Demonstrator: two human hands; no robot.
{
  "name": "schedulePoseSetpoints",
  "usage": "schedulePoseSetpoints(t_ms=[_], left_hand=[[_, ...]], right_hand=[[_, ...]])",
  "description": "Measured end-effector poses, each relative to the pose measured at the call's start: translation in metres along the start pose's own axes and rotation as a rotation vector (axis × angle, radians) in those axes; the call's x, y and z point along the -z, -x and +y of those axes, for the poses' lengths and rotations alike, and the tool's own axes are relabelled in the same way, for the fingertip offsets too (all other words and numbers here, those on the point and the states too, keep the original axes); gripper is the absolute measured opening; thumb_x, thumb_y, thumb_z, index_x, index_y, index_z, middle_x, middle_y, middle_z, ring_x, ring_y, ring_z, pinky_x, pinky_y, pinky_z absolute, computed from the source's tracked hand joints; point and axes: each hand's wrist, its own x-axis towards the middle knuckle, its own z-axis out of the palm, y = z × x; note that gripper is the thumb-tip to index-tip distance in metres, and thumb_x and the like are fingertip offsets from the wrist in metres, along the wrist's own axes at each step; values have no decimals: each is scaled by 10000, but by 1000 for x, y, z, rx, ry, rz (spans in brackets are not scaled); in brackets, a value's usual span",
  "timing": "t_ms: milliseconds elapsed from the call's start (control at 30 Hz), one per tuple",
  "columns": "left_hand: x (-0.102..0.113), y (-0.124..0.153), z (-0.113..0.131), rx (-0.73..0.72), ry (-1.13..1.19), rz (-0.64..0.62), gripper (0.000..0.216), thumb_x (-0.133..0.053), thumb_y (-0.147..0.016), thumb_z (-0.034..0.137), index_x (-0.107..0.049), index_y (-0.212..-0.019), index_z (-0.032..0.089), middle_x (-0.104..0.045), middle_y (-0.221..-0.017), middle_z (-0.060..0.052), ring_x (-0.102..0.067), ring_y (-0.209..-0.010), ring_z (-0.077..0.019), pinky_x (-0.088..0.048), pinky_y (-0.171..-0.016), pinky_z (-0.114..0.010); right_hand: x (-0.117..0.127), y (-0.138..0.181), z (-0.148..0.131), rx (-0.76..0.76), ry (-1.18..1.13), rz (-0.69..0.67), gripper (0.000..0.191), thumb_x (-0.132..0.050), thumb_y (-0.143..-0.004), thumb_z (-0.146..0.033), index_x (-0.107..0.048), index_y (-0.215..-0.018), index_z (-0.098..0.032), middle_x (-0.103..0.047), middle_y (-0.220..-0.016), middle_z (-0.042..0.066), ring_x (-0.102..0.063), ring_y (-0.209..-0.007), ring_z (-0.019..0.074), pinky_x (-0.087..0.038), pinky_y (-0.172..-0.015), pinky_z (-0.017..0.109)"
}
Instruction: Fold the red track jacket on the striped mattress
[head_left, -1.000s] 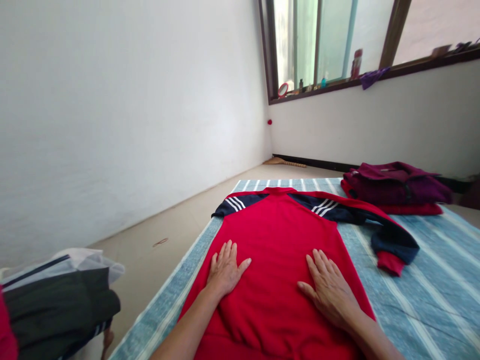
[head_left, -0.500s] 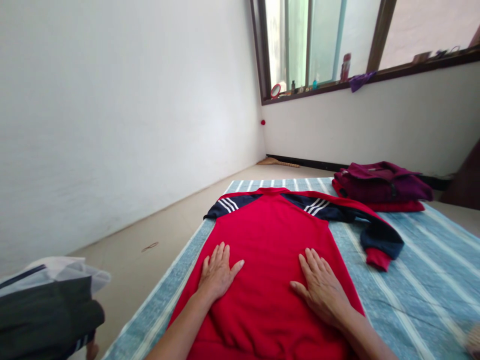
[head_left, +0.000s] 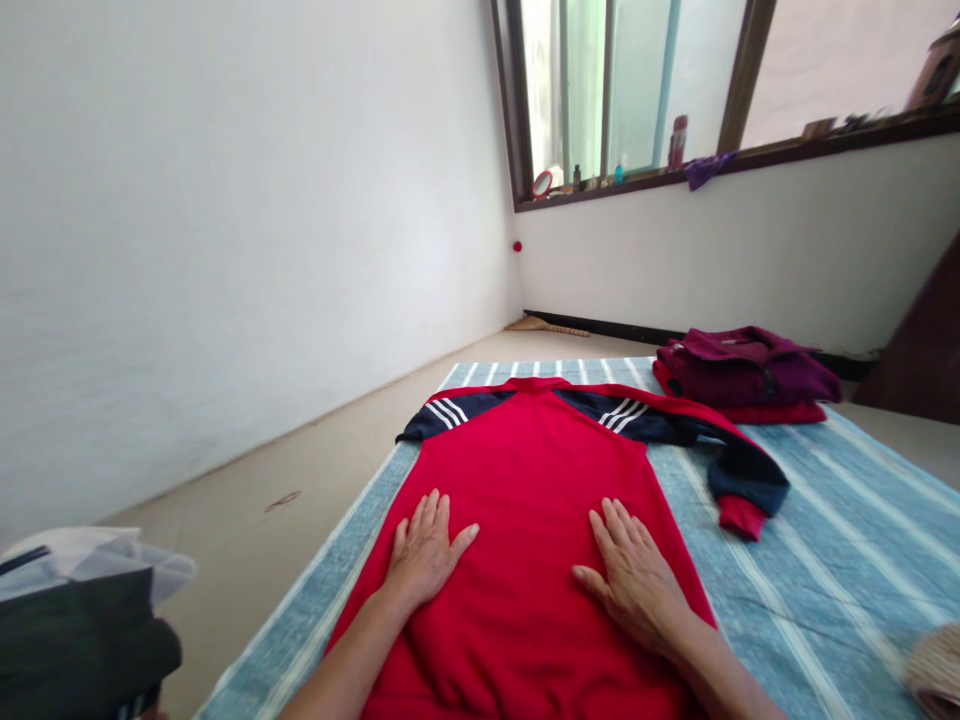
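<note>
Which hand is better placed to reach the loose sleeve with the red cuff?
Right, probably. The right hand lies flat on the sweatshirt nearest the sleeve; the left hand is farther off.

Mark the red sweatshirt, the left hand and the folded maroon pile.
red sweatshirt [head_left: 525,470], head view, middle of its body.
left hand [head_left: 422,552], head view, back of the hand.
folded maroon pile [head_left: 750,368], head view, top garment.

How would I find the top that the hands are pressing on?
Find the blue striped mat on the floor. On it lies a red top, flat under the left hand and right hand. Unlike the folded maroon pile behind, it has navy sleeves with white stripes.
</note>
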Motion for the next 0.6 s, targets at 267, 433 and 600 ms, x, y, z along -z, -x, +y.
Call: schedulePoseSetpoints(t_ms=[267,433,600], left_hand=[[26,-29,4,-23,29,2,793,-219,-859,630,-273,-1423,75,-161,-1517,-153,-115,-1399,-273,-175,-1097,-488],[29,-68,8,-1,-47,95,780,-242,-879,605,-264,-1421,45,-143,-1517,-162,-81,-1403,-268,-131,-1118,-452],[16,-91,-1,-1,-65,72,804,-235,-872,620,-249,-1423,35,-157,-1512,-153,-84,-1403,-264,-123,-1122,-448]], right_hand=[[31,-16,6,-69,-10,75,764,-300,-900,-613,-268,-1434,-68,-178,-1497,163,-108,-1377,263,-184,-1101,398],[29,-50,6,-59,49,58,750,-296,-908,-602,-294,-1424,-59,-196,-1488,190,-105,-1375,287,-167,-1097,418],[6,-66,21,-105,82,42,811,-279,-881,-668,-299,-1421,-63,-204,-1484,194,-101,-1376,300,-110,-1104,444]])
